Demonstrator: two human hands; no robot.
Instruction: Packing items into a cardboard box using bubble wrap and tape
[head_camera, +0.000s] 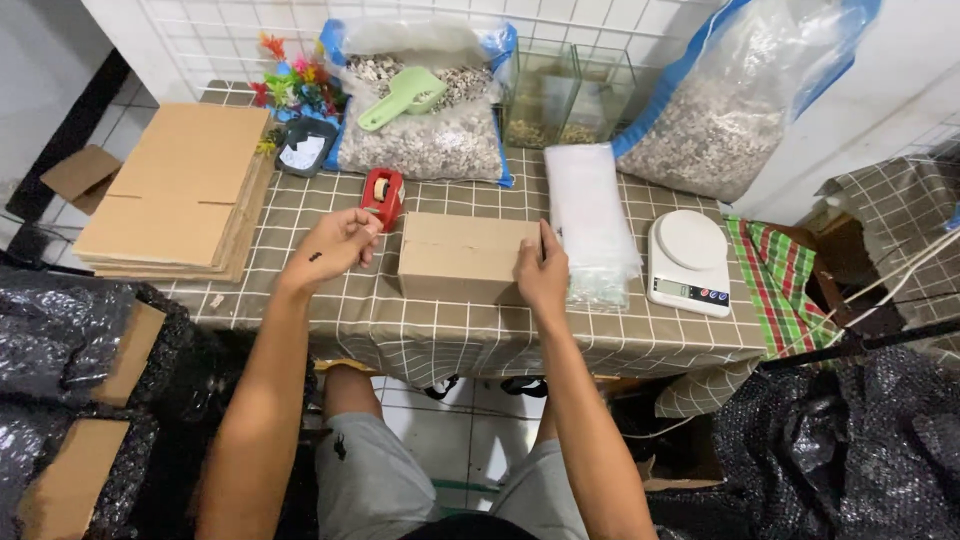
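The right hand (543, 272) is pressing on the right end of the small cardboard box (462, 256), fingers flat and spread. The box is sitting near the table's (480, 335) front edge. The left hand (335, 243) is pinching tape (fingers closed) beside the red tape dispenser (382, 195). Farther back, a gravel bag (425, 130) is lying.

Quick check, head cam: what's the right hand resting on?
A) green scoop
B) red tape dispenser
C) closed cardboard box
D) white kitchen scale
C: the right hand lies on the right end of the closed cardboard box, while the left hand is by the red tape dispenser.
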